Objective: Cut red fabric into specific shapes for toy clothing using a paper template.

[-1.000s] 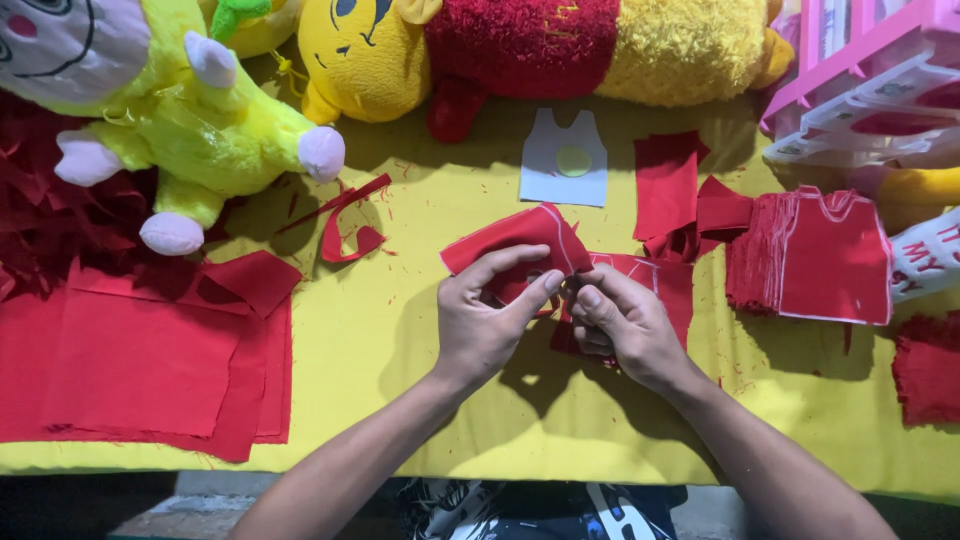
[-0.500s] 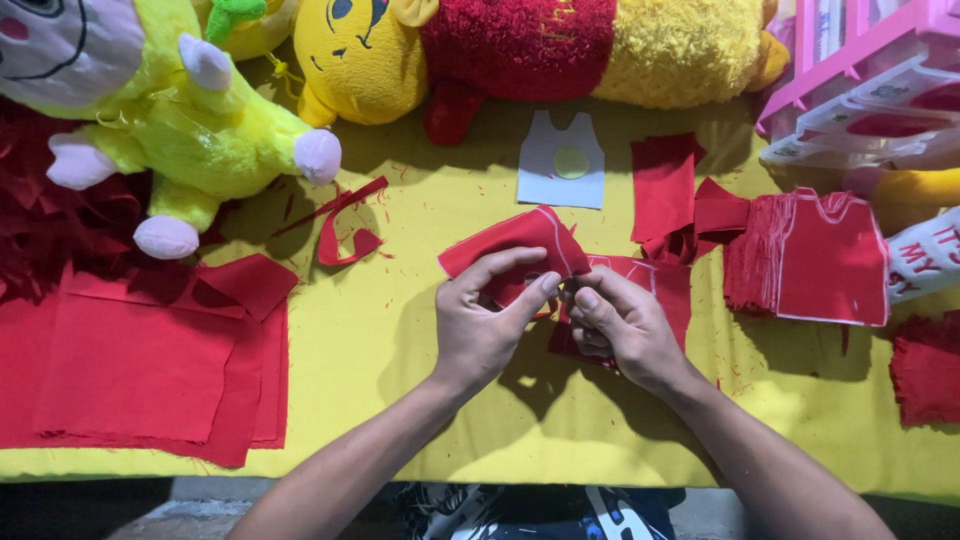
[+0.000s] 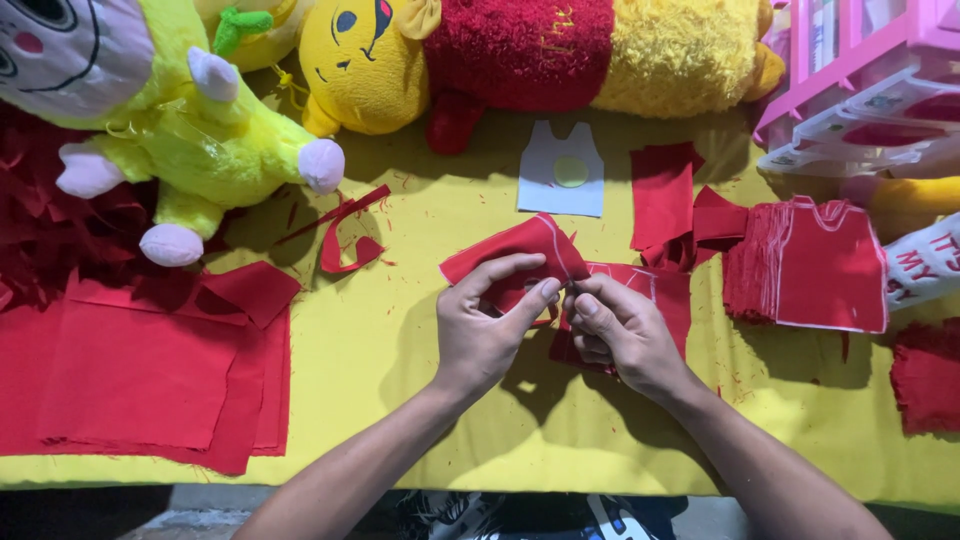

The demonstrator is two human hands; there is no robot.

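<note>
1. The left hand (image 3: pixel 480 335) pinches a red felt piece (image 3: pixel 520 250) near the middle of the desk (image 3: pixel 400 330), thumb and fingers closed on its fold.
2. The right hand (image 3: pixel 625 335) has its fingers curled tight around the same felt; whether it also holds a tool cannot be told.
3. Risk: the thin felt could slip or crease between the pinches, skewing the marked outline.
4. The stack of cut shirt shapes (image 3: pixel 815 265) toward the right edge could get knocked.

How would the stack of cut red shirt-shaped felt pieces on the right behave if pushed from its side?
The stack of red shirt-shaped pieces would probably shear and fan out: its left edge already shows staggered layers. Each piece is likely light and floppy, judging by how the red fabric piece curls over the left hand. Rolling or tipping seems unlikely on the flat yellow table cover.
</note>
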